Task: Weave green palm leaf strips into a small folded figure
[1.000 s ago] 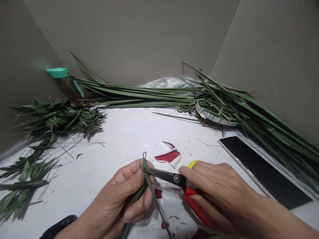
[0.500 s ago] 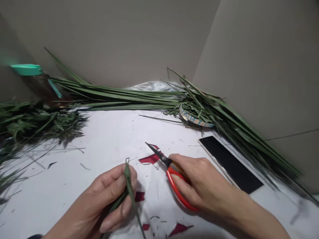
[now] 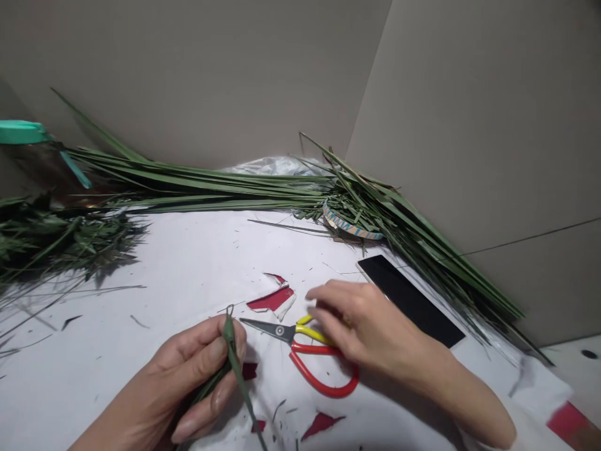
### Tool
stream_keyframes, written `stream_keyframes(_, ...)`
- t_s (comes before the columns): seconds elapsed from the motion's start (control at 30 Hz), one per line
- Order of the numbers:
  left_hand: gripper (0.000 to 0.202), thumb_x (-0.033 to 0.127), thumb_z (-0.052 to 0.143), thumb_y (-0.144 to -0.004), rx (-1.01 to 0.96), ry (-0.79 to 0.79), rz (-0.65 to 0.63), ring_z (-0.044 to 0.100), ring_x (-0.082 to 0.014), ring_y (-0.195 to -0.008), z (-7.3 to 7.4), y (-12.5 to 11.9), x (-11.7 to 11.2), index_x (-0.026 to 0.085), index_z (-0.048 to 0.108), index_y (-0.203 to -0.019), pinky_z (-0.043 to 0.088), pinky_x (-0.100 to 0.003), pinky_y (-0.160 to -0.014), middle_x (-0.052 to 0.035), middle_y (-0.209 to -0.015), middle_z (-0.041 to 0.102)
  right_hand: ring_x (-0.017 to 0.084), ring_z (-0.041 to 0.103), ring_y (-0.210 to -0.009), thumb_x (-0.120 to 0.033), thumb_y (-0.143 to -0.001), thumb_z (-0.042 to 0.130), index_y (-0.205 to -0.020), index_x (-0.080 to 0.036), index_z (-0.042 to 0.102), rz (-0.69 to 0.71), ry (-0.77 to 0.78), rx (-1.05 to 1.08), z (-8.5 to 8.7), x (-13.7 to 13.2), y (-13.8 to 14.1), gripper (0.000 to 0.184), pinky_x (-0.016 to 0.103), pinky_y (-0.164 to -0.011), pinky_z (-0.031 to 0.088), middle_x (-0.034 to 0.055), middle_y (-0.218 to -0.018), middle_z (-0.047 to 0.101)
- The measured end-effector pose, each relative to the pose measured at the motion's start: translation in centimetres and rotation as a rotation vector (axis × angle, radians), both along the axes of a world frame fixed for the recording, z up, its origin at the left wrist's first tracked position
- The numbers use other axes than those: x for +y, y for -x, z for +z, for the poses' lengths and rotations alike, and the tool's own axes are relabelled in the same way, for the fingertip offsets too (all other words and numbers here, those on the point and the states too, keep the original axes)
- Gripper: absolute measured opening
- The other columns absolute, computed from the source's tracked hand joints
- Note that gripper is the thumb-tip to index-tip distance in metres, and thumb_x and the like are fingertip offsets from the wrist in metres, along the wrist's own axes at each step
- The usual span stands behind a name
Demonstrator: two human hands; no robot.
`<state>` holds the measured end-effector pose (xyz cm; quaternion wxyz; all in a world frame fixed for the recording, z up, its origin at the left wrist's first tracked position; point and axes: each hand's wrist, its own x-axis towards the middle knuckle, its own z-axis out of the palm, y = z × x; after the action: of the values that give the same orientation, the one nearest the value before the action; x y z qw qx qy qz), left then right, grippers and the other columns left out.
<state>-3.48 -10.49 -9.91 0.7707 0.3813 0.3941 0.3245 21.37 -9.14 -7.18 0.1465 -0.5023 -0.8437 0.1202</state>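
Observation:
My left hand [image 3: 200,369] pinches a folded green leaf strip [image 3: 228,331] between thumb and fingers. At its top a small thin loop stands up, and a long tail hangs toward the table's front. More strips run down inside the palm, partly hidden. Scissors [image 3: 284,333] with one red and one yellow handle lie on the white surface, blades pointing left toward the left hand. Over their handles hovers my right hand [image 3: 352,316], fingers apart and not gripping them; whether it touches the yellow handle is hard to tell.
Red paper scraps [image 3: 272,299] lie behind the scissors and near the front. A black-screened phone [image 3: 413,300] rests at right. Long green leaves [image 3: 211,185] line the back, near a round patterned rim [image 3: 352,228]. Leafy pieces [image 3: 61,241] and a green-lidded bottle [image 3: 40,163] are at left.
The right hand has put the scissors down on the surface and let go of them. The left hand still pinches the leaf strip. The whole view has shifted slightly to the right.

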Motion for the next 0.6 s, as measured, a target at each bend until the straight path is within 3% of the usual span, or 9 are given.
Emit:
stream_keyframes(0.1,0.028,0.044,0.061,-0.089,0.005,0.001,0.001,0.013,-0.0078,-0.042,0.9,-0.4,-0.2,0.019,0.065,-0.076,0.021,-0.023,-0.046,0.0092,-0.041,0.031,0.023,0.06,-0.097,-0.021,-0.096,0.049,-0.114,-0.015,0.061,-0.214,-0.147,-0.177,-0.6,1.7,-0.3,0.023,0.031,-0.08,0.043,0.0104,-0.106,0.064)
stream_keyframes(0.17,0.028,0.044,0.062,-0.088,-0.014,-0.007,-0.012,0.014,-0.0071,-0.042,1.5,-0.6,-0.3,0.019,0.065,-0.076,0.024,-0.023,-0.048,0.0093,-0.041,0.034,0.026,0.06,-0.099,-0.019,-0.095,0.05,-0.108,-0.012,0.063,-0.292,-0.156,-0.41,-0.9,3.0,-0.5,0.02,0.033,-0.077,0.043,0.0132,-0.106,0.064)
stream_keyframes(0.23,0.027,0.042,0.062,-0.089,-0.032,-0.017,-0.028,0.016,-0.0061,-0.041,1.8,-0.7,-0.4,0.018,0.065,-0.076,0.023,-0.022,-0.049,0.0097,-0.042,0.035,0.028,0.061,-0.093,-0.012,-0.093,0.046,-0.099,-0.01,0.065,-0.314,-0.139,-0.541,-1.3,4.0,-0.7,0.02,0.034,-0.072,0.042,0.0147,-0.099,0.065)
stream_keyframes(0.33,0.026,0.04,0.061,-0.09,-0.033,-0.04,-0.052,0.017,-0.0053,-0.042,1.8,-0.7,-0.6,0.017,0.064,-0.078,0.017,-0.022,-0.048,0.0095,-0.044,0.036,0.028,0.063,-0.087,-0.002,-0.09,0.04,-0.095,-0.007,0.065,-0.327,-0.143,-0.576,-1.9,4.9,-0.8,0.026,0.034,-0.068,0.039,0.0162,-0.09,0.065)
stream_keyframes(0.6,0.025,0.035,0.057,-0.093,-0.029,-0.106,-0.079,0.019,-0.0052,-0.044,1.7,-0.5,-0.9,0.016,0.066,-0.081,0.017,-0.022,-0.048,0.0085,-0.048,0.036,0.027,0.064,-0.079,-0.004,-0.09,0.041,-0.092,-0.007,0.066,-0.32,-0.13,-0.62,-1.5,4.9,-0.9,0.025,0.034,-0.06,0.032,0.0172,-0.089,0.068)
